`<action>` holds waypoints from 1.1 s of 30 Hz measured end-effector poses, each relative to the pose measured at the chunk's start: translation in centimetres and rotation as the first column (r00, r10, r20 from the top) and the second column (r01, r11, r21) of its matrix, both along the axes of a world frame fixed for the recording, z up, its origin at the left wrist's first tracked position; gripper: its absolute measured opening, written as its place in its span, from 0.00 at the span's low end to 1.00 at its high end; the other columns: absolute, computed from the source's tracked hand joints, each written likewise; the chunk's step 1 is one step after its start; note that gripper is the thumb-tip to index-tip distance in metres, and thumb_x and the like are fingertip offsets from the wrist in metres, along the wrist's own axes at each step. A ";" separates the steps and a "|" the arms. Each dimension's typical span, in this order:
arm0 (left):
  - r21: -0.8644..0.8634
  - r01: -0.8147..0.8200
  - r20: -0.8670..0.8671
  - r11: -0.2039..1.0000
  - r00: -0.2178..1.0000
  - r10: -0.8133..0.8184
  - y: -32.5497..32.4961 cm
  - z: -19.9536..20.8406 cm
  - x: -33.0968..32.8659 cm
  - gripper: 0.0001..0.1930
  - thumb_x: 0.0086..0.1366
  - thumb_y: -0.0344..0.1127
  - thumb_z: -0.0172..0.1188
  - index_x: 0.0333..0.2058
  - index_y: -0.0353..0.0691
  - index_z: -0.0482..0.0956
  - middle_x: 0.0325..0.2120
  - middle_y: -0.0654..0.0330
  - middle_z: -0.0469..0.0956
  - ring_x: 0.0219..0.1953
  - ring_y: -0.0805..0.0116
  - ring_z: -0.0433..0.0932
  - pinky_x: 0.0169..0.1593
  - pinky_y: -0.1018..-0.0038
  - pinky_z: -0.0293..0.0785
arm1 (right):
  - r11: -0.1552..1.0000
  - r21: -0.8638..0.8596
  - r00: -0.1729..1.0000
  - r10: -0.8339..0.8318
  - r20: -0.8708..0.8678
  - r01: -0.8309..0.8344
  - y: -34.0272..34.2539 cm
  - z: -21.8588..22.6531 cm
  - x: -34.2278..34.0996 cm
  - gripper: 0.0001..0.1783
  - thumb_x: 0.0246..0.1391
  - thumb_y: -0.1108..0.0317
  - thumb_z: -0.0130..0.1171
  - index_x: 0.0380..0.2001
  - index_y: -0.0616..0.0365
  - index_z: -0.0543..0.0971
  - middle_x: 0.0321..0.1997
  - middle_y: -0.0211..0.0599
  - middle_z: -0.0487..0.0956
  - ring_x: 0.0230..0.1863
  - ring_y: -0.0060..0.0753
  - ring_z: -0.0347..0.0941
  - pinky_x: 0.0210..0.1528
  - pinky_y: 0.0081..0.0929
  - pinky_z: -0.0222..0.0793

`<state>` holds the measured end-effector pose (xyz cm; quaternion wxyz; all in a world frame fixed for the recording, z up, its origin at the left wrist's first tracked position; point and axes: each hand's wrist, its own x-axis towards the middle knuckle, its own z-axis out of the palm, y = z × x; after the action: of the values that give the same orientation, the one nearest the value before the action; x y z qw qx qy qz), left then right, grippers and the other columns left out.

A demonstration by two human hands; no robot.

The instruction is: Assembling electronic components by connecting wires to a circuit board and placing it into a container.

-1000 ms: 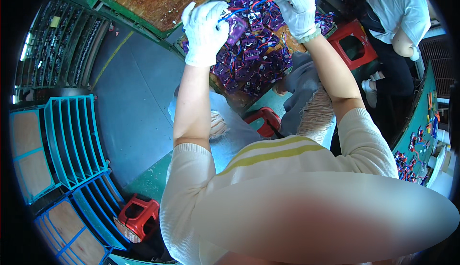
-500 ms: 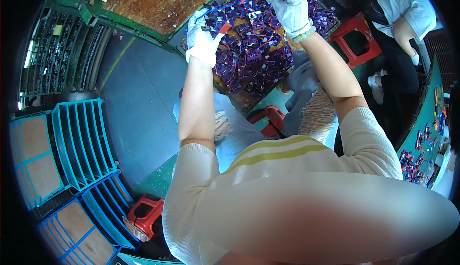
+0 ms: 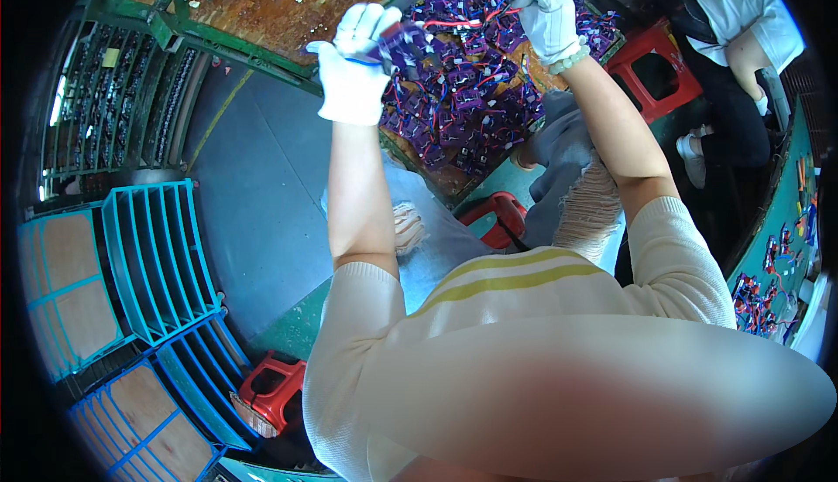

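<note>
Both my hands wear white gloves and reach over a broad pile of purple circuit boards (image 3: 463, 98) with red and blue wires. My left hand (image 3: 356, 68), fingers bent, grips a purple circuit board (image 3: 403, 47) that is smeared by motion. From that board a red wire (image 3: 463, 22) stretches across to my right hand (image 3: 546, 18). The fingers of that hand are pinched on the wire's end, a little above the pile. A beaded bracelet (image 3: 569, 61) circles my right wrist.
A wooden bench with a green frame (image 3: 262, 11) stands beyond my left hand. Turquoise racks (image 3: 157, 264) line the left. A red stool (image 3: 659, 76) and a seated person (image 3: 742, 20) are at the right, near a green table (image 3: 759, 259) bearing wired parts.
My left hand has turned and risen slightly, bringing the purple board to its right side. My right hand has shifted a little right, and the red wire stays stretched between them.
</note>
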<state>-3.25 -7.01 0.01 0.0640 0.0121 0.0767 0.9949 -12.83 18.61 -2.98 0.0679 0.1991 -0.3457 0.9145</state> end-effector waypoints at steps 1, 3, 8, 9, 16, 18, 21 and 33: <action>-0.429 -0.198 -0.077 0.881 0.980 0.183 0.2 -1.1 -0.4 0.34 0.62 0.63 0.31 0.48 0.38 0.67 0.39 0.60 0.75 0.41 0.65 0.73 0.42 0.62 0.71 | 0.752 0.452 0.854 -0.280 -0.439 0.479 -0.4 0.7 0.5 0.04 0.45 0.72 0.56 0.23 0.56 0.70 0.23 0.30 0.69 0.27 0.28 0.66 0.32 0.25 0.66; -0.245 -0.026 0.084 0.969 0.995 0.048 0.8 -2.3 -1.8 0.46 0.55 0.72 0.19 0.39 0.29 0.69 0.23 0.55 0.70 0.27 0.57 0.69 0.46 0.52 0.69 | 0.696 0.651 0.951 -0.176 -0.253 0.302 1.1 -2.6 -1.2 0.09 0.42 0.83 0.56 0.29 0.60 0.75 0.31 0.35 0.76 0.37 0.29 0.73 0.42 0.22 0.69; -0.533 -0.152 0.159 0.832 0.948 0.275 0.9 -1.3 -1.0 0.48 0.53 0.76 0.22 0.36 0.29 0.69 0.21 0.57 0.68 0.23 0.59 0.66 0.48 0.49 0.68 | 0.910 0.259 0.888 0.199 0.415 -0.324 -0.9 2.1 2.5 0.30 0.52 0.72 0.54 0.58 0.58 0.59 0.55 0.45 0.62 0.53 0.44 0.66 0.52 0.38 0.66; -0.533 -0.156 0.156 0.832 0.948 0.278 0.0 -2.1 -1.2 0.48 0.53 0.76 0.22 0.36 0.29 0.69 0.21 0.57 0.68 0.23 0.59 0.66 0.48 0.49 0.68 | 0.920 0.193 0.839 0.205 0.503 -0.341 -0.4 1.3 1.7 0.32 0.52 0.68 0.56 0.59 0.58 0.56 0.57 0.47 0.60 0.55 0.47 0.65 0.53 0.40 0.65; -0.697 -0.145 0.048 0.702 0.968 0.248 1.6 -0.4 -0.8 0.46 0.55 0.73 0.19 0.28 0.29 0.70 0.18 0.51 0.71 0.16 0.58 0.69 0.34 0.59 0.74 | 0.464 0.767 0.896 0.231 0.378 -0.444 -3.4 0.6 4.3 0.28 0.54 0.51 0.51 0.46 0.66 0.70 0.47 0.45 0.74 0.49 0.33 0.69 0.53 0.29 0.63; -0.901 -0.084 -0.037 0.426 0.992 0.117 4.6 1.5 0.4 0.44 0.60 0.68 0.18 0.24 0.29 0.71 0.12 0.51 0.73 0.08 0.61 0.69 0.13 0.77 0.67 | 0.791 0.581 0.981 0.134 0.140 -0.191 -4.6 -0.1 4.2 0.12 0.57 0.70 0.49 0.41 0.65 0.74 0.44 0.39 0.76 0.44 0.26 0.72 0.52 0.22 0.63; -0.999 -0.043 -0.044 -0.011 0.995 0.095 6.9 0.2 0.9 0.29 0.65 0.56 0.38 0.25 0.32 0.73 0.13 0.55 0.74 0.10 0.68 0.70 0.12 0.77 0.65 | 0.838 0.540 0.954 0.221 -0.204 -0.079 -5.6 -0.1 6.1 0.12 0.58 0.72 0.45 0.45 0.63 0.70 0.40 0.35 0.75 0.43 0.29 0.71 0.49 0.26 0.66; -0.698 -0.584 -0.465 -0.415 0.810 -0.358 6.5 -3.2 -0.1 0.14 0.61 0.42 0.45 0.28 0.40 0.74 0.17 0.51 0.73 0.20 0.49 0.73 0.24 0.59 0.68 | 0.841 0.494 0.922 0.344 -0.178 -0.219 -4.1 2.4 8.4 0.17 0.59 0.70 0.46 0.50 0.62 0.68 0.49 0.37 0.72 0.40 0.19 0.69 0.42 0.19 0.67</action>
<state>-3.35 -0.52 -3.17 -0.1040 0.2242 0.8830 0.3991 -4.41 14.55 -0.61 -0.0733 0.3767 -0.5093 0.7703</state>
